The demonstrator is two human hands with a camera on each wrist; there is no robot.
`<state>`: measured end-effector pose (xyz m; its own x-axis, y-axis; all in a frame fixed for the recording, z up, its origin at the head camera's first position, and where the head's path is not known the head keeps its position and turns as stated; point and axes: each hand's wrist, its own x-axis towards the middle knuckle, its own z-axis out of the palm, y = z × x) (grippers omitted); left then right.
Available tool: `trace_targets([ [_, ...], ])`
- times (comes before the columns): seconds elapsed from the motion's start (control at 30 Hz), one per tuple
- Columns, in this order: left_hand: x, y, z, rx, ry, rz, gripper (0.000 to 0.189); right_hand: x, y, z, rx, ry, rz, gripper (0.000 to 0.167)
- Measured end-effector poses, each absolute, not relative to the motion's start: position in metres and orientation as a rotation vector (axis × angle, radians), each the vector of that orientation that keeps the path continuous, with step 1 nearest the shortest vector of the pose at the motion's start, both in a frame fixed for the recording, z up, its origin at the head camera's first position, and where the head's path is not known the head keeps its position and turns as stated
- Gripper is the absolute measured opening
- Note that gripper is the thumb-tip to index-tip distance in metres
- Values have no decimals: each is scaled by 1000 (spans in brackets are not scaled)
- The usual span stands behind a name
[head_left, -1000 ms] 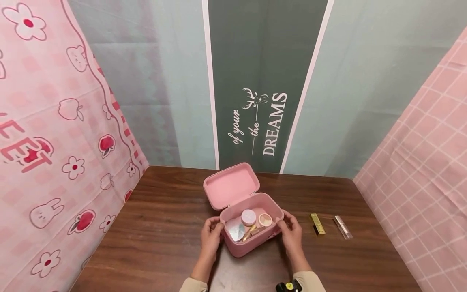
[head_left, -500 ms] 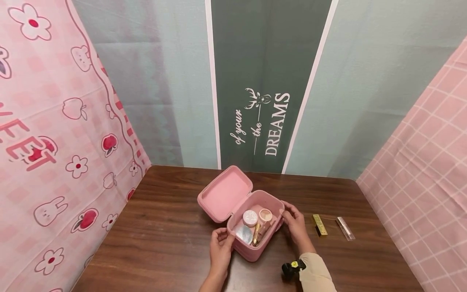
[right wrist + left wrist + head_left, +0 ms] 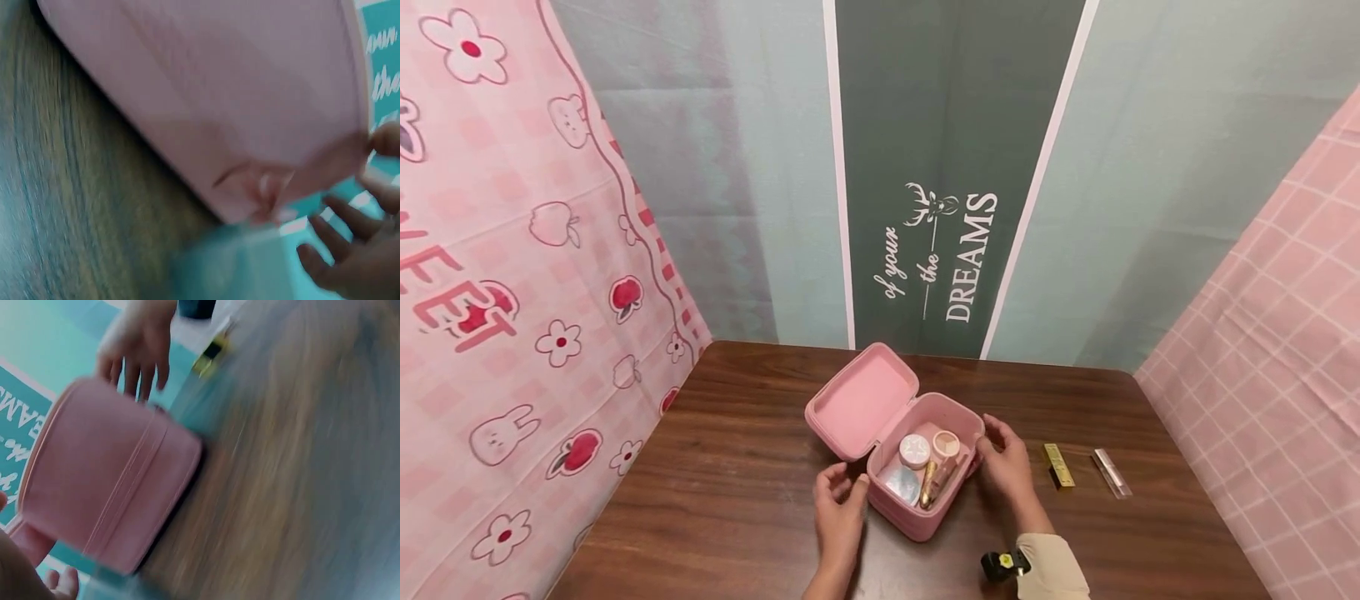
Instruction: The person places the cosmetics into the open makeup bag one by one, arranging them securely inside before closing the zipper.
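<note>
Fingers of your left hand (image 3: 841, 510) are loosely bent and hold nothing, just beside the near left wall of the pink case (image 3: 897, 510). Those of your right hand (image 3: 1006, 462) are parted at its right end, not closed in a grip — whether they touch the rim, you can't tell. The case sits upright on the surface (image 3: 737, 492), its lid (image 3: 865, 400) open to the left.

Push from one end only and the case could swivel, sliding the white jar (image 3: 914, 451) and gold tube (image 3: 927, 487) about, since both seem loose. Bump the lid and it might fall on your fingers; swing your right hand outward and you could knock the yellow box (image 3: 1058, 465).

Behind, the dark panel (image 3: 955, 100) reads "of your — the — DREAMS"; the pink cloth (image 3: 445, 183) shows "WEET". Print on the yellow box is too small to read.
</note>
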<state>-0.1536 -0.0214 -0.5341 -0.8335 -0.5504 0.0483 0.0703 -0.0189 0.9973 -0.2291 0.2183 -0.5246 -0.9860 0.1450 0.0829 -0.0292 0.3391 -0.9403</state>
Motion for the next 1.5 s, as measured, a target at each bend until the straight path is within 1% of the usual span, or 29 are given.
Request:
trace_targets([
  [0.17, -166, -48, -519, 339, -1803, -1710, 36, -211, 203, -512, -116, -2490, 1627, 58],
  [0.23, -173, -57, -510, 281, -1801, -1647, 37, -204, 197, -510, -136, -2484, 1633, 62],
  [0.4, -194, -73, -497, 213, -1844, -1511, 41, -192, 186, -508, -153, -2429, 1633, 63],
  [0.53, -211, -80, -498, 169, -1937, -1443, 47, -185, 178, -513, -152, -2376, 1712, 63],
  [0.67, -220, -84, -503, 172, -1981, -1445, 50, -182, 173, -517, -157, -2323, 1793, 65],
  [1.07, -221, -90, -506, 185, -2024, -1460, 50, -183, 171, -516, -164, -2316, 1822, 67],
  [1.17, -219, -92, -507, 173, -2051, -1479, 51, -184, 175, -517, -130, -2317, 1827, 67],
  [1.3, -213, -94, -506, 163, -2068, -1523, 50, -190, 182, -520, -71, -2310, 1854, 66],
  [1.5, -199, -93, -506, 230, -2104, -1488, 46, -206, 197, -528, -33, -2258, 2024, 64],
])
